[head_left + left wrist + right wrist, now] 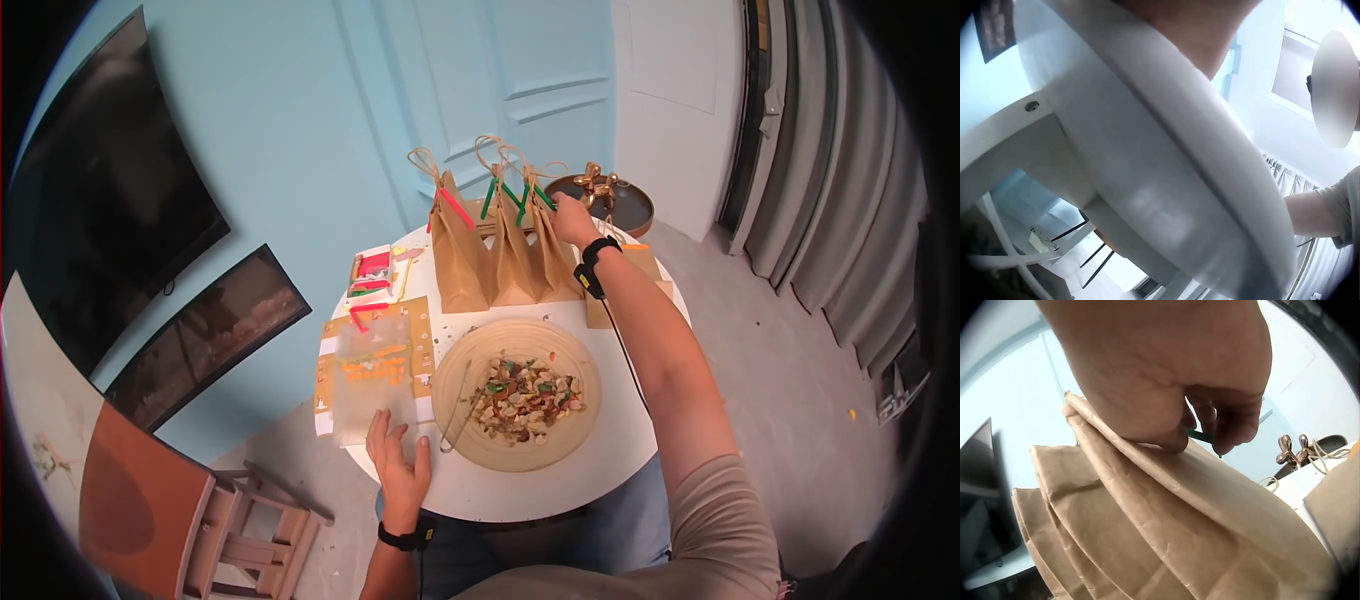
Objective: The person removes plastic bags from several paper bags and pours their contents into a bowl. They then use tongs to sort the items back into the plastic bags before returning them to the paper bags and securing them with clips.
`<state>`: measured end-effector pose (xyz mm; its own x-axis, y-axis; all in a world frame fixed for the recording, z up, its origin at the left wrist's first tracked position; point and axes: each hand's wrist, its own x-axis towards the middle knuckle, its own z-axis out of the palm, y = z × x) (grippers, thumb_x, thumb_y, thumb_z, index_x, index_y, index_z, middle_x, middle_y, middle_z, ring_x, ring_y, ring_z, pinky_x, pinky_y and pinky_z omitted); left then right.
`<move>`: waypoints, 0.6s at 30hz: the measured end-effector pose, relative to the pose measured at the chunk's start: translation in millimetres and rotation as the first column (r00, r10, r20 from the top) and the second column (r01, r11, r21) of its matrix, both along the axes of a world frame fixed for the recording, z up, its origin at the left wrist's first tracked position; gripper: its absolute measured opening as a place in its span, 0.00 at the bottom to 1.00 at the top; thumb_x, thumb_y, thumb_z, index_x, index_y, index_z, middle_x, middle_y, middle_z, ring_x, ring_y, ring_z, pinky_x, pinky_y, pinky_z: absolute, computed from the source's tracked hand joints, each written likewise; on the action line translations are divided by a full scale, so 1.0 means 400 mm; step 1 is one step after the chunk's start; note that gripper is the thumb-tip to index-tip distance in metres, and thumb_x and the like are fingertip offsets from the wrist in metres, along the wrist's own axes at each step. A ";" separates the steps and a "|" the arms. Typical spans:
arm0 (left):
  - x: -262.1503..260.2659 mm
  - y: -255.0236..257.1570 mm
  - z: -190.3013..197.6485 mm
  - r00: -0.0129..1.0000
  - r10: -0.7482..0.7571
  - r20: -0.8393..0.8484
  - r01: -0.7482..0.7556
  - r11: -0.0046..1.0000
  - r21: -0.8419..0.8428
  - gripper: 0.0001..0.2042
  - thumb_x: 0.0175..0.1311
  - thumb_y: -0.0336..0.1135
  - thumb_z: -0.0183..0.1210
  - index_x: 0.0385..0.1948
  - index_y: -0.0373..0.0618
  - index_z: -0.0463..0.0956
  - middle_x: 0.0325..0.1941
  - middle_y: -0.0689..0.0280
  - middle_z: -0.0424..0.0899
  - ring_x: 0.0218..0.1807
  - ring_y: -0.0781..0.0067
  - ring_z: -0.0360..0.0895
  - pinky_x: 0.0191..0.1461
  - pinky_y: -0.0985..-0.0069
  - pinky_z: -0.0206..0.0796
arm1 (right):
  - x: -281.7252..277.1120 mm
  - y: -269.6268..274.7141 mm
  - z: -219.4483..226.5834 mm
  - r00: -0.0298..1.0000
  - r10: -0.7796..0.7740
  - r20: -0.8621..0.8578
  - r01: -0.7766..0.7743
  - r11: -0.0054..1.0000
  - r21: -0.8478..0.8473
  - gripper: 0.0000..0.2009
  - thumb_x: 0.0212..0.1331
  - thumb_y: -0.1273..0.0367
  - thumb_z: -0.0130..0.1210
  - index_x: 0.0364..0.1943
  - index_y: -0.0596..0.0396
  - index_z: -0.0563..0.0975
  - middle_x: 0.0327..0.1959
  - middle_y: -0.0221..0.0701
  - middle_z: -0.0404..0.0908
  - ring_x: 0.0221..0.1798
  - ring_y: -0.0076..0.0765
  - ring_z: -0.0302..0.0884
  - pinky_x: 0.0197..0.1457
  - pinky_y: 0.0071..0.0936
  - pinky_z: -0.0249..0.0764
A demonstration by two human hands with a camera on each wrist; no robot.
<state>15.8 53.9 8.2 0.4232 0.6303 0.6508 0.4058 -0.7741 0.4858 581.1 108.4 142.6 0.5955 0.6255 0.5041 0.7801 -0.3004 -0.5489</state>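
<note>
My right hand (573,220) is at the top of the rightmost of three upright brown paper bags (555,262). In the right wrist view its thumb and fingers pinch a thin green strip (1199,435) by the folded top edge of a paper bag (1210,494). The other two bags carry a green strip (488,199) and a pink strip (455,207) near their tops. My left hand (402,475), fingers loosely extended, lies at the table's front left beside a translucent plastic bag (372,400); whether it touches the bag is unclear.
A round woven tray (574,440) holds dried pieces, with metal tongs (458,408) across its left side. Left of the bags is a small box (370,272). Smaller paper bags (640,262) stand right, before a dark round tray (630,208) with a shiny balloon-dog figure (597,184).
</note>
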 end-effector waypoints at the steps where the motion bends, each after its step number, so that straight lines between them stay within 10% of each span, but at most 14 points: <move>1: -0.002 0.001 -0.002 1.000 0.005 0.020 -0.005 1.000 -0.003 0.18 0.71 0.33 0.72 0.55 0.30 0.81 0.82 0.39 0.71 0.85 0.32 0.64 0.85 0.43 0.55 | 0.001 0.011 -0.004 0.999 -0.005 -0.045 0.005 1.000 0.012 0.17 0.68 0.69 0.66 0.56 0.66 0.85 0.53 0.59 0.90 0.63 0.70 0.86 0.68 0.55 0.81; 3: 0.001 -0.001 0.001 1.000 0.006 0.018 -0.005 1.000 -0.014 0.18 0.71 0.34 0.72 0.54 0.30 0.81 0.81 0.39 0.71 0.85 0.32 0.64 0.85 0.43 0.55 | 0.011 0.022 -0.005 0.991 -0.013 -0.131 0.018 0.999 0.039 0.15 0.68 0.69 0.67 0.51 0.67 0.86 0.51 0.59 0.90 0.63 0.71 0.85 0.68 0.55 0.81; 4: 0.000 -0.002 0.002 1.000 0.004 0.015 -0.004 1.000 -0.021 0.18 0.71 0.34 0.72 0.54 0.30 0.81 0.81 0.39 0.71 0.84 0.32 0.64 0.85 0.43 0.55 | 0.000 0.025 -0.010 0.997 -0.058 0.045 0.049 0.984 0.174 0.11 0.72 0.68 0.64 0.42 0.67 0.86 0.41 0.54 0.92 0.48 0.64 0.92 0.52 0.52 0.87; 5: 0.000 -0.001 0.003 1.000 0.003 0.011 -0.003 1.000 -0.016 0.19 0.70 0.34 0.72 0.54 0.30 0.81 0.81 0.38 0.71 0.84 0.32 0.64 0.85 0.43 0.56 | 0.000 0.023 -0.003 0.985 0.002 -0.171 0.038 0.972 0.230 0.11 0.73 0.68 0.63 0.40 0.66 0.86 0.38 0.50 0.91 0.44 0.57 0.91 0.48 0.49 0.86; 8: -0.001 -0.004 0.007 1.000 0.001 0.006 -0.001 1.000 -0.006 0.19 0.70 0.34 0.73 0.54 0.30 0.81 0.82 0.38 0.70 0.84 0.31 0.64 0.85 0.43 0.56 | 0.008 -0.003 0.024 0.747 0.202 -0.633 0.089 0.914 0.396 0.12 0.79 0.70 0.59 0.34 0.59 0.80 0.28 0.33 0.81 0.26 0.29 0.79 0.28 0.34 0.75; 12: 0.000 0.002 -0.004 0.999 0.012 0.046 -0.013 1.000 0.004 0.19 0.70 0.34 0.73 0.53 0.29 0.81 0.82 0.37 0.70 0.83 0.31 0.65 0.84 0.43 0.57 | 0.056 -0.047 0.025 0.366 0.392 -0.844 0.278 0.820 0.501 0.06 0.77 0.69 0.60 0.44 0.58 0.80 0.27 0.35 0.83 0.21 0.34 0.76 0.24 0.35 0.73; 18: -0.007 -0.001 -0.002 0.995 0.032 0.098 -0.029 0.999 -0.031 0.18 0.70 0.34 0.74 0.53 0.30 0.81 0.81 0.37 0.71 0.82 0.31 0.66 0.84 0.45 0.58 | 0.090 -0.173 0.044 0.739 0.212 -0.640 0.423 0.594 0.685 0.11 0.76 0.66 0.66 0.41 0.60 0.81 0.29 0.32 0.84 0.28 0.30 0.81 0.29 0.35 0.74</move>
<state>12.9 53.7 7.3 0.3382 0.6615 0.6693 0.3776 -0.7469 0.5474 617.3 39.3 160.3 0.9690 0.1063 0.2231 0.1611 0.4132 -0.8963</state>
